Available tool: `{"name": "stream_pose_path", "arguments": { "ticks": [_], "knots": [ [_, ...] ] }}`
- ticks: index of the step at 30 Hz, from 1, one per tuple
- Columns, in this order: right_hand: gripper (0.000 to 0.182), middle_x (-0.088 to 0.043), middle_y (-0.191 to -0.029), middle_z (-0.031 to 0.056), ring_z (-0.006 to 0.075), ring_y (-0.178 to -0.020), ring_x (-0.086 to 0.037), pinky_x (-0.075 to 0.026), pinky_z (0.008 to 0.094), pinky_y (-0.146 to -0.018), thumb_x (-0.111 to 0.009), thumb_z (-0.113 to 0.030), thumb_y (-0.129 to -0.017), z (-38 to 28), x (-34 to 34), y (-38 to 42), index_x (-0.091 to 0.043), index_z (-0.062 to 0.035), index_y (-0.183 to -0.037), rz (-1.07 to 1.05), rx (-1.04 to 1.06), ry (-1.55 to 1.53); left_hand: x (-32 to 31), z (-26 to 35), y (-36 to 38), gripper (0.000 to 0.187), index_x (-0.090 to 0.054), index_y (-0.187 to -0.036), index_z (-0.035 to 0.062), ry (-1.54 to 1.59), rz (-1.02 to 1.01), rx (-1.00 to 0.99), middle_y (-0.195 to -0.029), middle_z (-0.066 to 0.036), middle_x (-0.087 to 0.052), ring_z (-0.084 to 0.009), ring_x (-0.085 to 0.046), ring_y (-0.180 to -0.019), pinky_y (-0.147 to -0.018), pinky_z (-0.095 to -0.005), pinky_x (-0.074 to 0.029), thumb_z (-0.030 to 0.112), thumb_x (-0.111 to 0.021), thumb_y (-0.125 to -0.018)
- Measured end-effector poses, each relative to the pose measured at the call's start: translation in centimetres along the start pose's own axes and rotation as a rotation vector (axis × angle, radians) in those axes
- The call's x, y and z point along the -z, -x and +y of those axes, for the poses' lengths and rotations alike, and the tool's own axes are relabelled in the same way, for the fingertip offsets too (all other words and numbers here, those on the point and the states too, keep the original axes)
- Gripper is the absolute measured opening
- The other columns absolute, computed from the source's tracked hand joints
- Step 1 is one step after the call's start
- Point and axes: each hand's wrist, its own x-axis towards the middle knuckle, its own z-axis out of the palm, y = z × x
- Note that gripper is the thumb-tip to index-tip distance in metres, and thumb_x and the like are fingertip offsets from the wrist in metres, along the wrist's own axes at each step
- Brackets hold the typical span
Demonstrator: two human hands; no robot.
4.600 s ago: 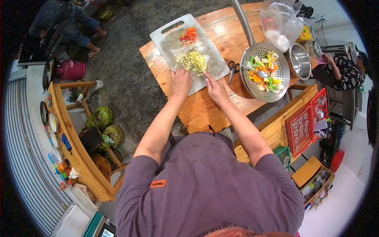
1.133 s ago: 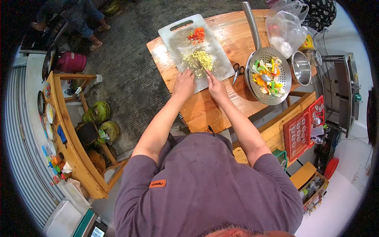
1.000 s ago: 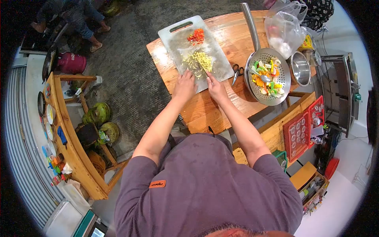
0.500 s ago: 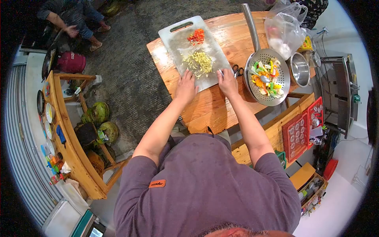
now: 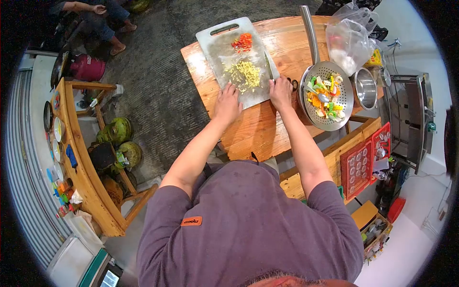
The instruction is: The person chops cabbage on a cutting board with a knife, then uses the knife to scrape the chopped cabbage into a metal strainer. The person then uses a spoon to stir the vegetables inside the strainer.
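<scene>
A pale cutting board (image 5: 206, 43) lies at an angle on the wooden table. Chopped red pepper (image 5: 242, 42) is heaped toward its far end, and finely cut pale yellow pieces (image 5: 245, 72) spread over its middle. My left hand (image 5: 227, 104) rests on the near left corner of the board, fingers stretched out over the edge and nothing held. At the near right corner, my right hand (image 5: 281, 94) is closed around a knife, its handle hidden in my grip. The knife blade (image 5: 268, 66) points away from me along the board's right side.
Right of the board are black-handled scissors (image 5: 292, 84), a long-handled strainer (image 5: 345, 95) with cut vegetables and a spoon, a metal bowl (image 5: 366, 89) and a plastic bag (image 5: 345, 50). Red crates (image 5: 356, 167) sit at lower right. Another person's hand (image 5: 99, 9) shows at upper left.
The knife in my right hand has turned so its blade shows along the board's edge. My left hand stays at the corner. The other person's hand has moved up. The view has shifted slightly.
</scene>
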Motion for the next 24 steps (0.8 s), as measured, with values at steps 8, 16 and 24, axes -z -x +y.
{"name": "stream_pose_path", "arguments": {
  "ticks": [8, 16, 24],
  "knots": [
    [0.039, -0.058, -0.135, 0.0251, 0.042, -0.127, -0.052, -0.035, 0.0548, -0.111, -0.057, -0.033, -0.104, -1.4, 1.2, 2.5, -0.064, 0.0032, -0.119, -0.022, 0.015, 0.007, 0.8, 0.1, 2.1, 0.062, -0.057, -0.141, -0.0061, 0.02, -0.041, 0.022, -0.152, -0.019, -0.049, -0.0333, -0.033, -0.154, -0.124, -0.055, -0.032, 0.035, -0.065, -0.094],
    [0.038, -0.056, -0.138, 0.0282, 0.0427, -0.129, -0.051, -0.035, 0.0563, -0.112, -0.059, -0.032, -0.103, -2.1, 2.8, 9.5, -0.063, 0.0045, -0.114, -0.106, 0.012, 0.078, 0.1, 0.8, 8.8, 0.065, -0.058, -0.14, -0.0073, 0.069, -0.072, -0.041, -0.155, -0.019, -0.047, -0.0331, -0.032, -0.154, -0.123, -0.0539, -0.033, 0.037, -0.066, -0.093],
    [0.035, -0.059, -0.133, 0.0259, 0.0419, -0.123, -0.054, -0.038, 0.0562, -0.109, -0.061, -0.031, -0.103, -2.5, 5.3, 14.3, -0.064, 0.0022, -0.111, -0.054, 0.094, 0.176, -0.8, 2.0, 13.3, 0.068, -0.054, -0.145, -0.005, 0.029, -0.074, -0.127, -0.158, -0.017, -0.046, -0.0324, -0.032, -0.155, -0.122, -0.0513, -0.033, 0.035, -0.069, -0.092]
  ]
}}
